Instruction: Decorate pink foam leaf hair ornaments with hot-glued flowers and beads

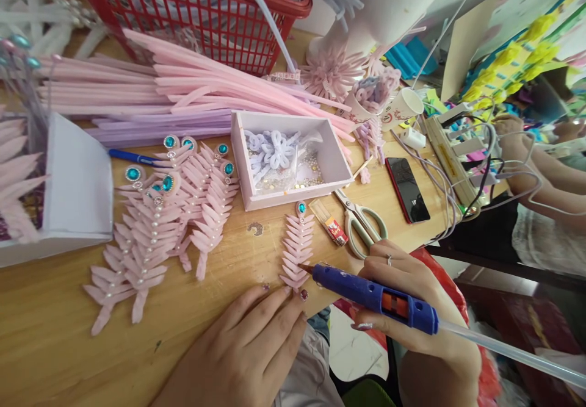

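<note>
Wooden table (55, 334) fills my view, crowded with craft supplies. At the back stands a red basket (201, 10), and in front of it lies a long heap of pink and purple fuzzy sticks (137, 96). A white box (293, 196) of beads and a fuzzy flower sits mid-table, with a pile of finished pink feathers (160, 230) to its left, each topped by a teal gem. Green-handled scissors (361, 224) and a dark phone (407, 190) lie to the right of the box.

Near the table's front edge lies a single pink feather (297, 248). My left hand (247, 352) rests flat, fingers spread, fingertips just beside the feather's lower end. My right hand (412, 309) is wrapped around a blue glue gun (375, 294), whose nozzle touches the feather's lower end.
</note>
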Demonstrator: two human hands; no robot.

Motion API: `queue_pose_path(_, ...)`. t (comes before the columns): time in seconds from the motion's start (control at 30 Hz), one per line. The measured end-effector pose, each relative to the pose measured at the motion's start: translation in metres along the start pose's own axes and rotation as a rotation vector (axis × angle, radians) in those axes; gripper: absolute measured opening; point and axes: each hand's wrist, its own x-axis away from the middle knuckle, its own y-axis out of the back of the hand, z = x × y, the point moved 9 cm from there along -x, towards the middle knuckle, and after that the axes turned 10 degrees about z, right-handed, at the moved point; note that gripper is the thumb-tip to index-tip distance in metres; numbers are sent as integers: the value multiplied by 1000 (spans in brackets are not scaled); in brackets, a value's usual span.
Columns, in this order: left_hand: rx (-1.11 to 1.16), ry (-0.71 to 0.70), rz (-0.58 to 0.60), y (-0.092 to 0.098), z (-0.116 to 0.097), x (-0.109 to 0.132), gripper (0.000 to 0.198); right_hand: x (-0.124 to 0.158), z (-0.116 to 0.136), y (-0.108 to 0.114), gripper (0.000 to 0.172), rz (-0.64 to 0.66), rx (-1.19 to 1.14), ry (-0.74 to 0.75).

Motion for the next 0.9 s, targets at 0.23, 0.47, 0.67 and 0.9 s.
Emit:
queue_pose_path(0.23,-7,13,5,1,0,0,40,0,-1,-1,55,19,-5,-25)
queue_pose_path(0.47,1,14,16,-4,1,1,41,0,-1,-1,56,9,-5,-20)
queue_pose_path(0.67,1,16,15,-3,1,0,41,1,-1,-1,55,-2,-12,-3)
queue_pose_path(0.9,-4,25,17,-1,1,0,42,3,-2,-1,57,6,-33,-16)
